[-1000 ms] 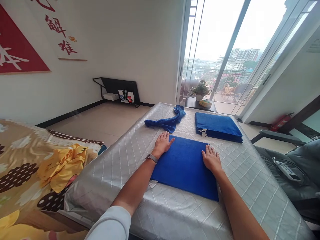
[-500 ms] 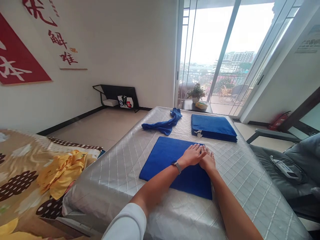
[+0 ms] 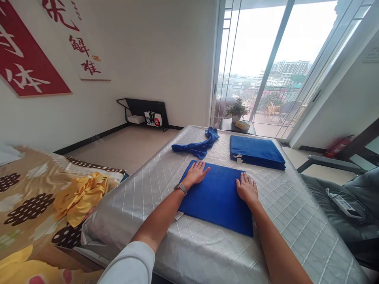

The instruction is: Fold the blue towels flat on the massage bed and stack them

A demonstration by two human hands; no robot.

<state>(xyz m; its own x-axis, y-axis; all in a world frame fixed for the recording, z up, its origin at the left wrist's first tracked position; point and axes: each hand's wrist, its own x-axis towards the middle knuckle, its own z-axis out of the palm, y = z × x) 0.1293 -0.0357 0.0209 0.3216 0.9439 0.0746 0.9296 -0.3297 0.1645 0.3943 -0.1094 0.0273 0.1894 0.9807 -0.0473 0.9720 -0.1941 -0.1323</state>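
A blue cloth [image 3: 220,197], folded into a flat rectangle, lies in front of me on the silver quilted cover [image 3: 148,185]. My left hand [image 3: 194,174] rests palm down on its far left corner, fingers stretched out. On the far right corner lies my right hand [image 3: 247,188], flat and with its fingers extended. A white tag [image 3: 179,215] pokes out at the near left edge. Beyond the right hand sits a neat stack of folded blue cloths [image 3: 256,150] with white tags. Behind the left hand a crumpled blue cloth [image 3: 198,146] lies loosely twisted.
To the left is a patterned blanket [image 3: 41,173] with a yellow cloth [image 3: 85,193] on it. A grey armchair [image 3: 331,197] at the right holds a power strip [image 3: 345,205]. A potted plant [image 3: 237,110] stands on a chair beyond the far edge.
My left hand has moved left from beside the right hand to the cloth's far left corner. The right hand stays on the right side. The tag at the near left edge now shows.
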